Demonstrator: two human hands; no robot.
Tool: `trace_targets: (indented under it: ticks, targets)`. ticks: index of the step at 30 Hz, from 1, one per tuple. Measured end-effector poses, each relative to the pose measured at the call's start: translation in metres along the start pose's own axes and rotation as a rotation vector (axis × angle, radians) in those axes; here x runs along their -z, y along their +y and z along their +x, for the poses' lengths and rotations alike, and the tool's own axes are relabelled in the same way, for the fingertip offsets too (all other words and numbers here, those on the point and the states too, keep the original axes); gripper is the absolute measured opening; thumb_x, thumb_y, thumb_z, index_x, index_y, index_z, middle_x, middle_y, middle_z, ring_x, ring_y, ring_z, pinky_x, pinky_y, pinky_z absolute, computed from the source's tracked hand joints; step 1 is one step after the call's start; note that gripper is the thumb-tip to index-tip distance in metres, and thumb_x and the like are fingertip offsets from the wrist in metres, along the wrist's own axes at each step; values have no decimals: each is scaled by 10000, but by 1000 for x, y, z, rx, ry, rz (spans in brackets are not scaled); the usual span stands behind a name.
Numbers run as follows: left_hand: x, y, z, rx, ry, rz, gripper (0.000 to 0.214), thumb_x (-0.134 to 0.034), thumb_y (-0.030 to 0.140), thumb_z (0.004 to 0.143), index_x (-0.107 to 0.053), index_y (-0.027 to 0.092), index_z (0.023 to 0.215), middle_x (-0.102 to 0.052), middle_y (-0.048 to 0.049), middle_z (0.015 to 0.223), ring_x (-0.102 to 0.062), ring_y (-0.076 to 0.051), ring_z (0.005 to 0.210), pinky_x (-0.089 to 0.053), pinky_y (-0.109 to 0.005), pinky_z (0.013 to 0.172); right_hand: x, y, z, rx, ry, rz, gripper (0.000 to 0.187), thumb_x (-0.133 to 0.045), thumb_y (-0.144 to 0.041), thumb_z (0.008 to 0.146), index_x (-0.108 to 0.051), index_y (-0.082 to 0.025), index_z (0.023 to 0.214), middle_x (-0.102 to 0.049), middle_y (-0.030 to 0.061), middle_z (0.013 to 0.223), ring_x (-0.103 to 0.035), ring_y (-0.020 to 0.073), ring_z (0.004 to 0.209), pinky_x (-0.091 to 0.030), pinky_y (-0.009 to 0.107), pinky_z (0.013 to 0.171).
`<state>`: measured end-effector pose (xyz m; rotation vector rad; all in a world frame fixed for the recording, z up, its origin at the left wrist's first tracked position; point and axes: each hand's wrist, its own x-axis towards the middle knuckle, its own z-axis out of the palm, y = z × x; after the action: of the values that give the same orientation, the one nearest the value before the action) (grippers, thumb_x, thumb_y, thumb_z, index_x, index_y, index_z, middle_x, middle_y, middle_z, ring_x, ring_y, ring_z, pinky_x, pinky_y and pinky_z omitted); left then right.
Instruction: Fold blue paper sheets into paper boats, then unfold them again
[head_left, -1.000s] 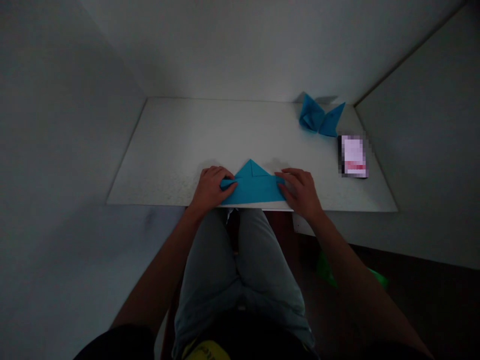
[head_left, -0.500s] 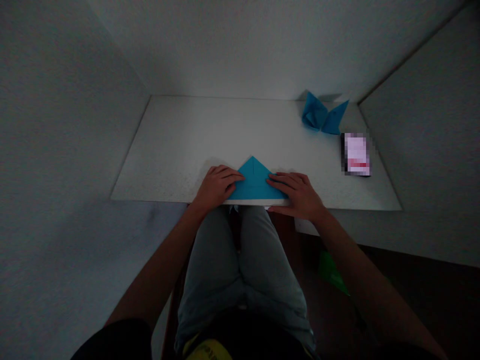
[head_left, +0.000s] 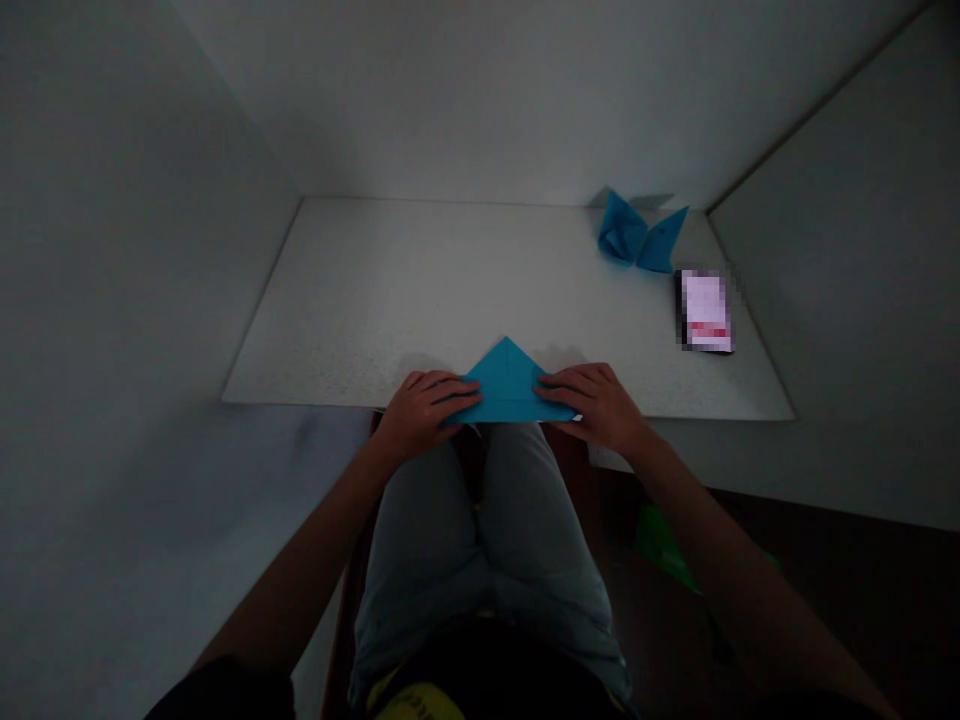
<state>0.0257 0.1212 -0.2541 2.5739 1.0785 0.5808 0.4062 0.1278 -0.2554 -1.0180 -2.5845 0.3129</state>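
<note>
A sheet of blue origami paper (head_left: 508, 385), folded into a triangle with its point facing away from me, lies at the front edge of the white table. Crease lines cross its upper face. My left hand (head_left: 424, 412) grips its left corner, fingers on top and thumb hidden beneath. On the opposite corner, my right hand (head_left: 596, 402) has its fingers over the paper and its thumb below the edge. A small white bit shows by the right fingers. The paper's lower edge slightly overhangs the table.
Folded blue paper pieces (head_left: 637, 235) stand at the table's (head_left: 375, 290) back right. A phone-like device with a blurred bright screen (head_left: 705, 310) lies in front of them. Walls border the back and sides. A green object (head_left: 664, 545) is on the dark floor at right.
Both hands have drawn the blue paper toward me, so its lower edge now reaches past the table edge. My left thumb has gone from the paper's top to out of sight.
</note>
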Motion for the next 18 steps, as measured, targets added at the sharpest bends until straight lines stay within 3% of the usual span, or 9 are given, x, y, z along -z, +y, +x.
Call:
trace_targets:
  ticks: [4, 8, 11, 14, 18]
  targets:
    - [10, 3, 6, 102, 81, -169, 246, -638, 412, 1117, -848, 297, 1174, -872, -57, 1101, -788, -250, 1024, -572, -445, 956, 15, -12, 3, -64, 55, 154, 289, -573, -484, 1172, -820, -354, 1244, -864, 32, 1220, -776, 287, 1096, -519, 505, 1013]
    - [24, 0, 37, 309, 245, -375, 358, -651, 562, 1093, -813, 245, 1133, -831, -49, 1010, -749, -210, 866, -590, -346, 789, 32, -13, 22, -353, 306, 303, 393, -615, -635, 1133, -776, -281, 1076, -800, 44, 952, -725, 264, 852, -554, 423, 796]
    - [24, -12, 61, 402, 260, -368, 340, -685, 550, 1069, -781, 226, 1111, -776, -23, 909, -699, -195, 785, -566, -328, 748, 30, 2, 41, -496, 347, 334, 416, -662, -659, 1089, -727, -259, 997, -721, 31, 843, -664, 249, 770, -523, 391, 721]
    - [15, -26, 71, 444, 173, -222, 286, -766, 465, 1025, -769, 221, 1175, -752, -20, 883, -700, -216, 801, -572, -362, 817, 14, 18, 53, -530, 306, 251, 352, -691, -589, 1059, -723, -245, 990, -728, 55, 880, -671, 266, 806, -541, 423, 796]
    - [2, -36, 63, 342, 241, -55, 468, -854, 362, 963, -727, 215, 1388, -773, -120, 1286, -741, -303, 1141, -578, -477, 1065, -6, 22, 48, -527, 347, 28, 397, -734, -511, 1016, -735, -227, 1295, -747, 158, 1244, -702, 365, 1070, -536, 545, 974]
